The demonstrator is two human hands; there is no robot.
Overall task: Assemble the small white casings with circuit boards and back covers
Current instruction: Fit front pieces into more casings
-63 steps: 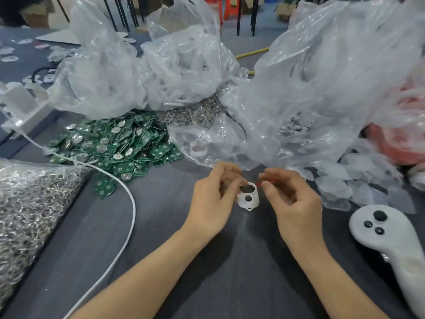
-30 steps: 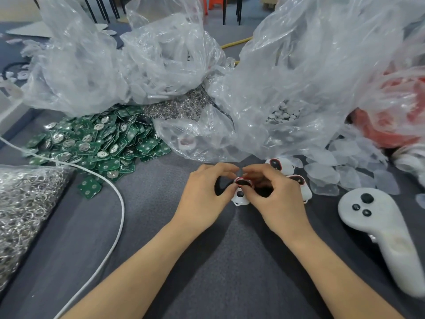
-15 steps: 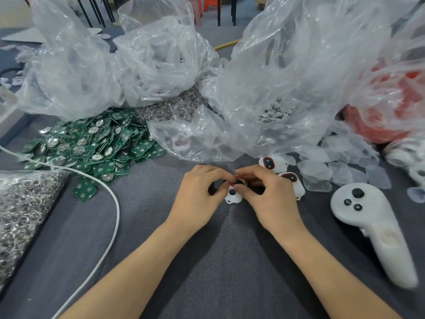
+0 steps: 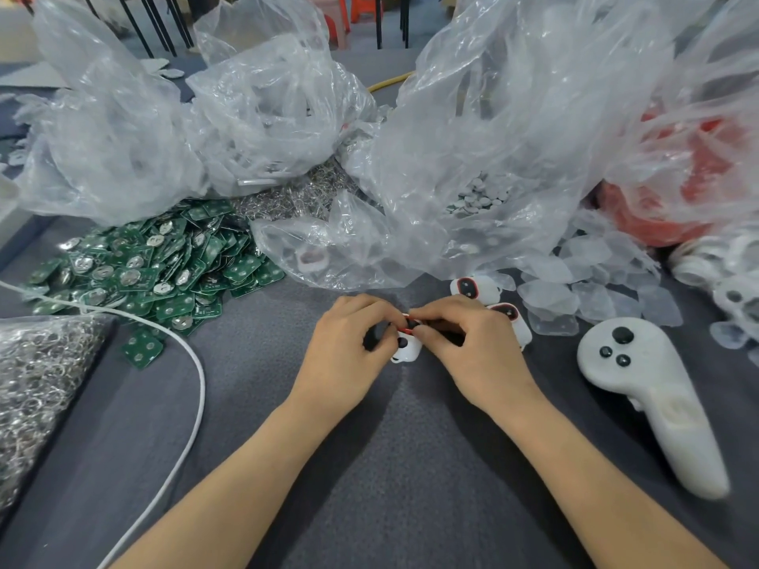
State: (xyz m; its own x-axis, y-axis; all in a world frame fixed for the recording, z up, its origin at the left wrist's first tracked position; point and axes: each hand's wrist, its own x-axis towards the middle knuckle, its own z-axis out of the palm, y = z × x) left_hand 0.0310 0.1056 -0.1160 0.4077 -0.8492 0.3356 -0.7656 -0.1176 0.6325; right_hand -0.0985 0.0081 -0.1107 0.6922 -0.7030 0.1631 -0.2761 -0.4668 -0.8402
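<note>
Here, the left hand [image 4: 349,342] and right hand [image 4: 472,347] meet low over the grey counter [image 4: 410,466]. Both pinch 1 white casing [image 4: 406,349], likely steadying it while a red-rimmed part [image 4: 410,324] seats. Green circuit boards [image 4: 156,260] lie heaped on the left, within easy reach.

1 wide-angle head view, at the near edge of the grey table [image 4: 390,507], looks forward and down, close above the white casing [image 4: 405,349] in the left hand [image 4: 345,357] and right hand [image 4: 478,357].
</note>
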